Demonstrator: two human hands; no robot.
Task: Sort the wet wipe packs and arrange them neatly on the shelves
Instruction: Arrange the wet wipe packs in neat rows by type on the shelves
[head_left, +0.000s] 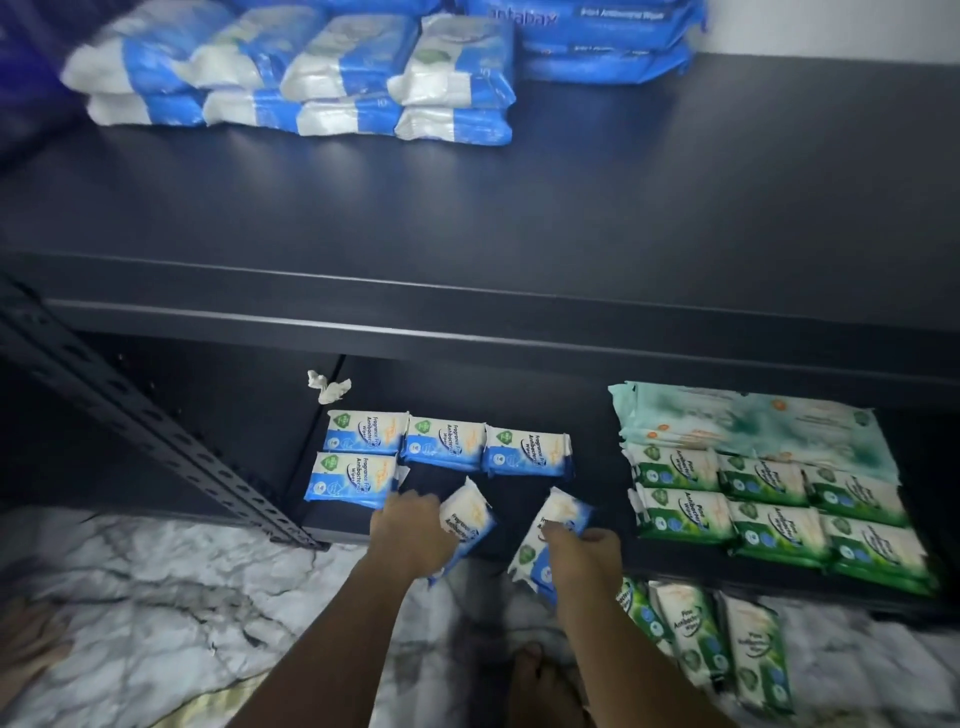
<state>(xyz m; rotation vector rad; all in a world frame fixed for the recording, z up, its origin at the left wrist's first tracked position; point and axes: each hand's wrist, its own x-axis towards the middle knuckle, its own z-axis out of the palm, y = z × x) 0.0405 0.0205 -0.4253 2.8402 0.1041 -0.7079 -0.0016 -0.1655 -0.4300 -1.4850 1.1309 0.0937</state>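
Left hand (410, 530) and right hand (584, 558) each clamped on a blue antibacterial wipes pack (467, 525), tilted over the lower shelf (519, 519) near edge beside four laid blue packs (444, 441); sloppy drop risks skewing the row.

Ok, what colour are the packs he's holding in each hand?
Blue and white, clearest in the head view: one pack in the left hand, another in the right hand.

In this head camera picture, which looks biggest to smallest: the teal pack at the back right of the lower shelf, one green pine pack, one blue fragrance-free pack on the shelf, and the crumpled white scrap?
1. Teal pack, clearly largest.
2. Green pine pack and blue fragrance-free pack: these look alike, so no ranking.
3. Crumpled white scrap, smallest.
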